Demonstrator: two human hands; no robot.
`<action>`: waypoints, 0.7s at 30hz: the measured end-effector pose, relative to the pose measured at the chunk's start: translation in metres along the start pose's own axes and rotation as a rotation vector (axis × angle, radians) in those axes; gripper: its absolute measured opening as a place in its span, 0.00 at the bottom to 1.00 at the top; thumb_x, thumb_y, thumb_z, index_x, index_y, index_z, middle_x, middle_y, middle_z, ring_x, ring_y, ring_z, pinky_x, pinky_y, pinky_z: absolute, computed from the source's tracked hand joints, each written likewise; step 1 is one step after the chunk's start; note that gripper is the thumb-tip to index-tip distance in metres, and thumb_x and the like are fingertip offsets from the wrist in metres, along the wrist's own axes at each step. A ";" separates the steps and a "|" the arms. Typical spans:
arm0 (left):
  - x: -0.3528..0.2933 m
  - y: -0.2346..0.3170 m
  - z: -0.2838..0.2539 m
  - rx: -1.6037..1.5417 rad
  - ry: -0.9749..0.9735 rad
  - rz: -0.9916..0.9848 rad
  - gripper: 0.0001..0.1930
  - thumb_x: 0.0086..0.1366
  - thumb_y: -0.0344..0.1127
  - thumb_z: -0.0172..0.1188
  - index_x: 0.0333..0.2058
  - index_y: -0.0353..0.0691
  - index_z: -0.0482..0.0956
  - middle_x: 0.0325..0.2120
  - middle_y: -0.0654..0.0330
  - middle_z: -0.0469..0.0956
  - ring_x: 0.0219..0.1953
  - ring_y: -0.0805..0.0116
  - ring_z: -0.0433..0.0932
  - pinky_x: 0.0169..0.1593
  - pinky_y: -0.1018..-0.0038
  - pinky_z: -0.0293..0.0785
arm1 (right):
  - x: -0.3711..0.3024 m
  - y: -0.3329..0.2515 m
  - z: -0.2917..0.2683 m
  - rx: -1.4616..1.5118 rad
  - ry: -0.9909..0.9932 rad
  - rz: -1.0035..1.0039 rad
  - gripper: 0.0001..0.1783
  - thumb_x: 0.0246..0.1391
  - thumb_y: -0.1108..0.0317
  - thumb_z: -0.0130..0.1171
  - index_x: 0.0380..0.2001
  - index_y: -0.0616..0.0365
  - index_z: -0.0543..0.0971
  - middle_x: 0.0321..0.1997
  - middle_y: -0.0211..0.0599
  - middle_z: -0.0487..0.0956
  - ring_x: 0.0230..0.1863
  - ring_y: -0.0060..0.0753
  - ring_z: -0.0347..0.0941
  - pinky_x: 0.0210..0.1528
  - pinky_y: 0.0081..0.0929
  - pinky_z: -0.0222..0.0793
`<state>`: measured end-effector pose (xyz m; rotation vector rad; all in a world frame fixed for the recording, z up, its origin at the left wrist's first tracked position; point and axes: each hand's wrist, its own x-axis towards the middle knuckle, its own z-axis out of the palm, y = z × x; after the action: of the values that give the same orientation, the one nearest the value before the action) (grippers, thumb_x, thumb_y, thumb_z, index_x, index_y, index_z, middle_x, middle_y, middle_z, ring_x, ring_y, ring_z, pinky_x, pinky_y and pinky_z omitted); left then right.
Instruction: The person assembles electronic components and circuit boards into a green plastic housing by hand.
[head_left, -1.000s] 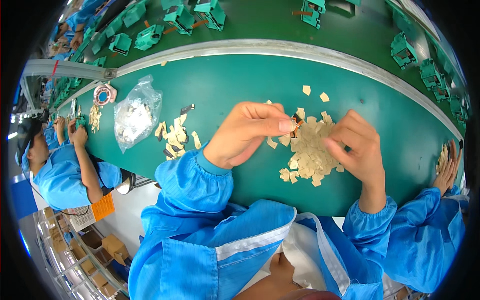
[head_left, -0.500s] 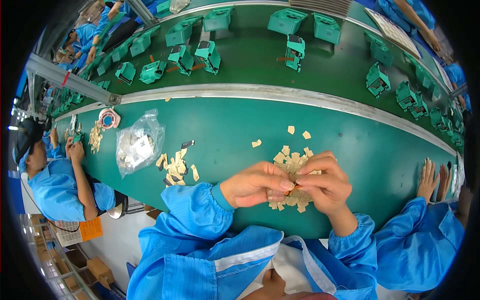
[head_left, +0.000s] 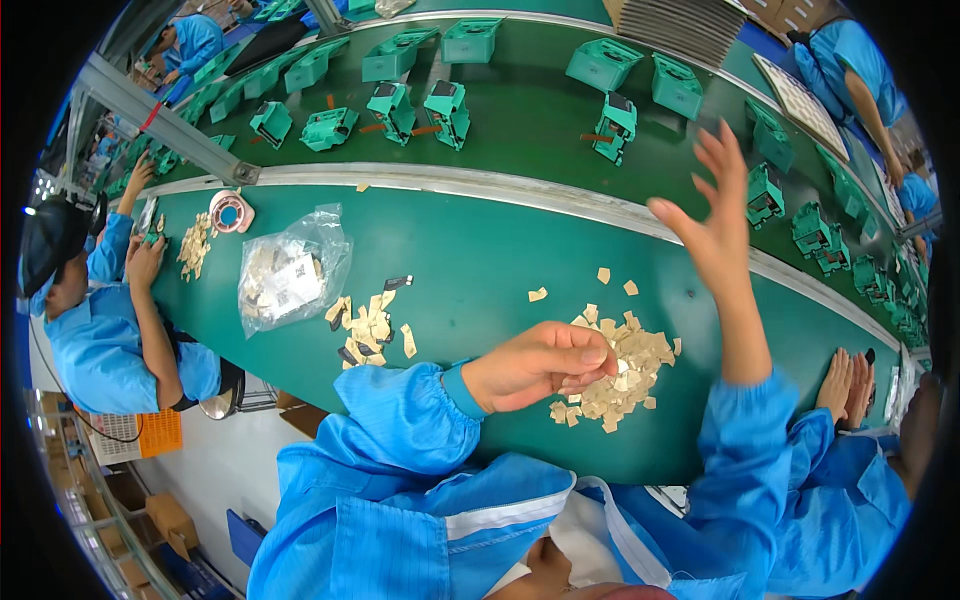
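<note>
My left hand [head_left: 545, 367] is closed in a pinch at the left side of a pile of small cream paper pieces [head_left: 635, 372]. What its fingertips hold, if anything, is too small to make out. My right hand [head_left: 718, 220] is raised toward the belt, fingers spread and slightly blurred, with nothing in it. Beyond it, on the green conveyor belt [head_left: 520, 110], stand green plastic housings, the nearest being a green device [head_left: 614, 128] with an orange strip. Left of my left hand lies a smaller heap of cream and black pieces [head_left: 370, 328].
A clear plastic bag [head_left: 292, 275] lies on the green table beside a tape roll [head_left: 231, 212]. A metal rail [head_left: 450, 180] separates table and belt. One co-worker [head_left: 130, 330] sits at the left; another's hands [head_left: 845, 388] rest at the right. A metal post [head_left: 165, 120] stands at left.
My right hand has left my left hand and reached up and right toward the belt, opening. The small orange-and-dark item between both hands is no longer visible. The view has shifted slightly.
</note>
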<state>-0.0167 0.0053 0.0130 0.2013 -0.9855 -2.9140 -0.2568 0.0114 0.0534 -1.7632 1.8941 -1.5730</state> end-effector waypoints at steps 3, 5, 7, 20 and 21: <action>0.006 0.001 -0.001 0.001 -0.001 0.024 0.17 0.60 0.46 0.59 0.37 0.36 0.75 0.22 0.68 0.65 0.25 0.78 0.59 0.30 0.80 0.55 | 0.050 0.050 0.021 -0.128 -0.113 -0.082 0.64 0.33 0.67 0.74 0.68 0.49 0.41 0.65 0.52 0.58 0.66 0.49 0.54 0.64 0.45 0.53; 0.005 -0.002 -0.003 -0.030 0.048 0.044 0.14 0.61 0.41 0.59 0.38 0.35 0.75 0.23 0.68 0.66 0.25 0.79 0.60 0.30 0.81 0.55 | 0.073 0.065 0.041 -0.040 -0.179 -0.031 0.63 0.34 0.68 0.73 0.68 0.49 0.41 0.65 0.52 0.59 0.65 0.50 0.56 0.64 0.44 0.54; 0.004 -0.003 -0.002 -0.001 0.067 0.049 0.13 0.61 0.39 0.59 0.38 0.35 0.75 0.23 0.68 0.67 0.26 0.79 0.60 0.30 0.81 0.56 | 0.082 0.069 0.046 0.044 -0.252 0.031 0.63 0.35 0.69 0.72 0.68 0.49 0.40 0.64 0.52 0.59 0.64 0.50 0.57 0.63 0.44 0.55; 0.004 0.002 -0.001 0.915 0.646 0.711 0.49 0.45 0.38 0.74 0.62 0.40 0.52 0.57 0.54 0.57 0.49 0.66 0.69 0.50 0.69 0.67 | -0.039 -0.005 0.013 1.316 -0.271 0.722 0.32 0.61 0.49 0.45 0.63 0.56 0.58 0.58 0.49 0.68 0.56 0.60 0.67 0.59 0.45 0.64; 0.005 0.001 -0.003 0.905 0.638 0.694 0.49 0.45 0.38 0.74 0.62 0.40 0.52 0.57 0.54 0.57 0.49 0.66 0.69 0.50 0.69 0.67 | -0.048 -0.015 0.012 1.312 -0.254 0.738 0.32 0.61 0.49 0.45 0.63 0.56 0.58 0.58 0.49 0.68 0.56 0.60 0.67 0.59 0.45 0.64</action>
<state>-0.0209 0.0026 0.0107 0.6117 -1.6827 -1.4876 -0.2234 0.0453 0.0326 -0.5433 0.7579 -1.5106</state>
